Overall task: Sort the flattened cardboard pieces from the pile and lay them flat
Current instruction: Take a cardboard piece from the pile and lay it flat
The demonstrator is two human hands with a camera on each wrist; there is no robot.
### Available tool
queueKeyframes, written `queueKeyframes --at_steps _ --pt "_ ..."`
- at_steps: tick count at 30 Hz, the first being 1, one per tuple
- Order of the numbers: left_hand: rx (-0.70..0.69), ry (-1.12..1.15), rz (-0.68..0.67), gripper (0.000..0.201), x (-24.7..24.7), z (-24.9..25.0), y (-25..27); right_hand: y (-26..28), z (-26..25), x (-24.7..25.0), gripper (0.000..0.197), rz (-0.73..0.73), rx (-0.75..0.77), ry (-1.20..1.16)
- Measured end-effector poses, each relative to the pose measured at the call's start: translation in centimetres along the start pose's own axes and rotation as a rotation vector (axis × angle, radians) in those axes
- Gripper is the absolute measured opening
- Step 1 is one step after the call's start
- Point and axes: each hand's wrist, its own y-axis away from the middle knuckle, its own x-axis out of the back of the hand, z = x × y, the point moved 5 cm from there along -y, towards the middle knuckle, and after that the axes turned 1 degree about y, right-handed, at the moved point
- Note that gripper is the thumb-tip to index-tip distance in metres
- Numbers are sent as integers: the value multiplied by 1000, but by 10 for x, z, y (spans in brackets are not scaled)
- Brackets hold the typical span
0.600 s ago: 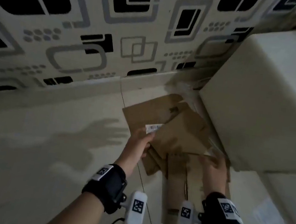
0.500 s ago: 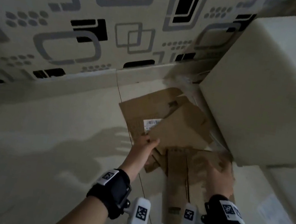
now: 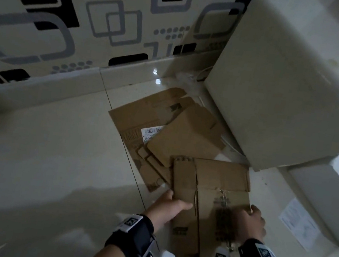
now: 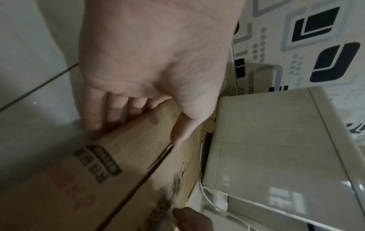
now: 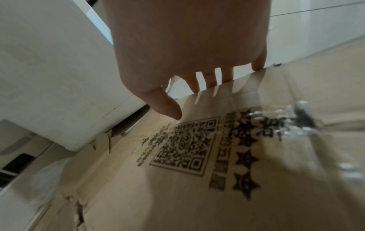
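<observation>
A pile of flattened brown cardboard lies on the tiled floor by the wall. The nearest piece (image 3: 220, 178), printed with a QR code (image 5: 183, 143), is held at both sides. My left hand (image 3: 172, 204) grips its left edge, with the fingers (image 4: 92, 118) beneath and the thumb on top. My right hand (image 3: 248, 217) grips the right edge, the fingers (image 5: 209, 79) curled over it and the thumb on the printed face. Behind it a smaller sheet (image 3: 186, 139) lies across a larger sheet (image 3: 131, 119) with a white barcode label (image 3: 149, 133).
A big white appliance (image 3: 289, 79) stands tight against the pile's right side, with a lower white unit (image 3: 307, 189) in front of it. A white cable (image 4: 205, 192) runs along its base. The patterned wall (image 3: 71, 18) is behind. Bare floor tiles (image 3: 41, 165) lie to the left.
My left hand has left the labelled sheet and drawn back to the near piece's left edge. My right hand has also drawn back along that piece and holds its right edge.
</observation>
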Motion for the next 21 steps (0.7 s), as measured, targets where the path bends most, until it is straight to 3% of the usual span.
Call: queueKeyframes --at_steps 1,3,7,12,17,21 --pt "-10 31 -15 101 -2 1 1 -1 2 -3 77 9 5 -21" --pt "-67 69 1 106 2 5 7 -2 3 -10 77 14 30 -81" --pt "-182 99 32 107 31 12 19 3 -5 -19 46 -43 64 -272" --pt "-322 171 64 100 102 25 45 24 -46 -36 29 -345 151 -410" --pt "-432 257 195 62 192 33 90 64 -110 -79 47 -668 241 -611" --pt "-454 178 424 60 263 20 122 102 -143 -135 77 -735 225 -700"
